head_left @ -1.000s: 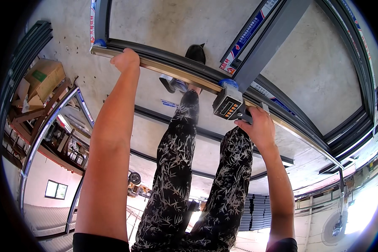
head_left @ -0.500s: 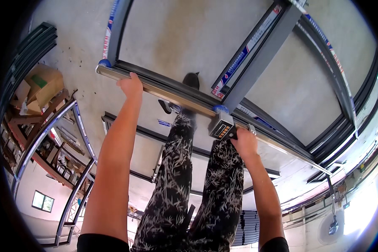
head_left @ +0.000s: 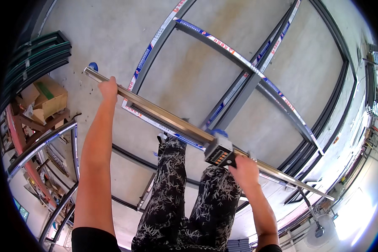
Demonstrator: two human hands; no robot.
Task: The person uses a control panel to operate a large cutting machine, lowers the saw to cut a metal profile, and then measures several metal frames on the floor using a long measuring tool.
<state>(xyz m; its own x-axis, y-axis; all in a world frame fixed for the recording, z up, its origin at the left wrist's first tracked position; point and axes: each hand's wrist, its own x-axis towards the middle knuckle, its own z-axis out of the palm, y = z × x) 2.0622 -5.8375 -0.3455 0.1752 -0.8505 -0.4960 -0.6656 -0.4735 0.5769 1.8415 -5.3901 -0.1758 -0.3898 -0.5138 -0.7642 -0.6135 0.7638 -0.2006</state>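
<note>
A long metal bar (head_left: 164,115) slants across in front of me, with a round blue piece (head_left: 93,66) at its left end. Another blue piece (head_left: 219,132) sits beside a grey box (head_left: 219,152) with a small display and orange buttons. My left hand (head_left: 108,89) is closed round the bar near that left end. Beside the box, my right hand (head_left: 244,170) grips the bar, its fingers partly hidden. Under the bar lies a dark grey metal frame (head_left: 235,101) with crossbars and blue, white and red protective film. The bar hangs over the frame's near rail (head_left: 166,128).
Dark curved frames (head_left: 42,56) are stacked at the left, near an open cardboard box (head_left: 48,98). Filmed frames (head_left: 42,145) lean at lower left. More dark profiles (head_left: 319,126) lie at the right. Another frame (head_left: 134,156) lies on the floor around my legs.
The bar has come off the frame's near rail, where its blue pieces sat, and both hands have carried it up and leftward over the frame. My view has shifted, showing more of the frame.
</note>
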